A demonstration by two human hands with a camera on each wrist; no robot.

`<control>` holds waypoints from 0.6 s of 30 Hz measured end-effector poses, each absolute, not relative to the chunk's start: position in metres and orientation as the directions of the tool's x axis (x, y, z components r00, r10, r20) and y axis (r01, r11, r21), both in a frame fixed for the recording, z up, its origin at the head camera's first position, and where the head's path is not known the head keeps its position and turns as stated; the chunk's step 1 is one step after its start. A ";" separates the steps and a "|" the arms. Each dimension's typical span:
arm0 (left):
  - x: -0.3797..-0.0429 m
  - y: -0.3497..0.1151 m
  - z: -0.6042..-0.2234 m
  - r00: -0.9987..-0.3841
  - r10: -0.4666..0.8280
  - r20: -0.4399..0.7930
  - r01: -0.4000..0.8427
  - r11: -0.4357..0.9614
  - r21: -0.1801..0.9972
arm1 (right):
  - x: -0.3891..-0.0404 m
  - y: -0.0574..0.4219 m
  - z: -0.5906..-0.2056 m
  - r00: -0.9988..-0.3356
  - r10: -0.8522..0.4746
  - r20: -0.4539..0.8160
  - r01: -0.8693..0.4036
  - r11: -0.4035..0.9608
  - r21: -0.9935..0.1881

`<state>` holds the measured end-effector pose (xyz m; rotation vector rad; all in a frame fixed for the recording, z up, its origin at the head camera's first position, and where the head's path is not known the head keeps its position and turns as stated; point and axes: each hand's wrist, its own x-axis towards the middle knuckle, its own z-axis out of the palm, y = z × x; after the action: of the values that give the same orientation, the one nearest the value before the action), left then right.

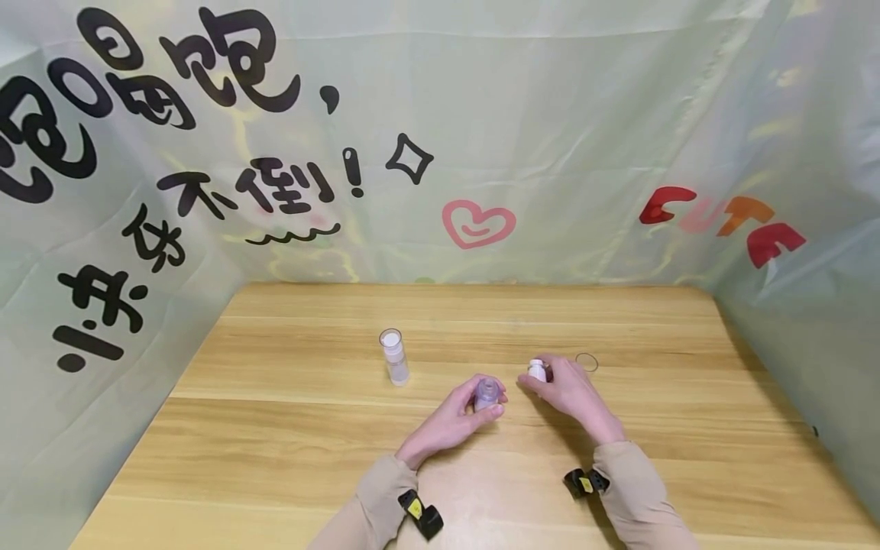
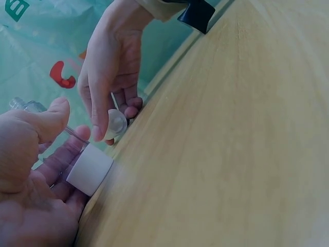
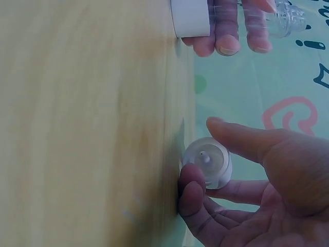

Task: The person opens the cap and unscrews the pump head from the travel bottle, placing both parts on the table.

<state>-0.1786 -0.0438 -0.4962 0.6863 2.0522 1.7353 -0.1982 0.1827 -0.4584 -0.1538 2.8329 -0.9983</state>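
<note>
My left hand [image 1: 455,417] holds a small clear bottle [image 1: 486,394] upright, fingers curled round its side. The bottle's threaded neck is uncovered, and its white base [image 2: 90,170] stands at the tabletop in the left wrist view. To the right, my right hand [image 1: 572,388] pinches a small white cap-like piece [image 1: 537,371] between thumb and fingers, close to the table. The right wrist view shows the round underside of this white piece [image 3: 208,160], with a little nozzle in its middle. A gap separates the two hands.
On the wooden table [image 1: 289,443], a clear cylinder [image 1: 396,367] with a white part inside its top stands left of the hands. A thin dark ring [image 1: 596,364] lies just beyond the right hand. Printed cloth [image 1: 550,137] hangs along the table's back and sides.
</note>
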 end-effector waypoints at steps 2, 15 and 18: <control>-0.179 -0.044 -0.496 -0.814 0.580 0.032 0.129 0.127 0.983 | -0.198 0.183 -0.458 -0.985 -0.143 -0.093 -0.053 0.777 -0.628; -0.180 -0.044 -0.493 -0.819 0.572 0.035 0.148 0.153 0.977 | -0.197 0.185 -0.459 -0.984 -0.150 -0.091 -0.066 0.799 -0.597; -0.180 -0.043 -0.494 -0.822 0.569 0.030 0.140 0.152 0.978 | -0.195 0.185 -0.459 -0.984 -0.159 -0.084 -0.076 0.791 -0.608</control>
<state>-0.1802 -0.0435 -0.4936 0.6799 2.0889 1.7138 -0.1948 0.1853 -0.4589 -0.1879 2.8478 -0.9578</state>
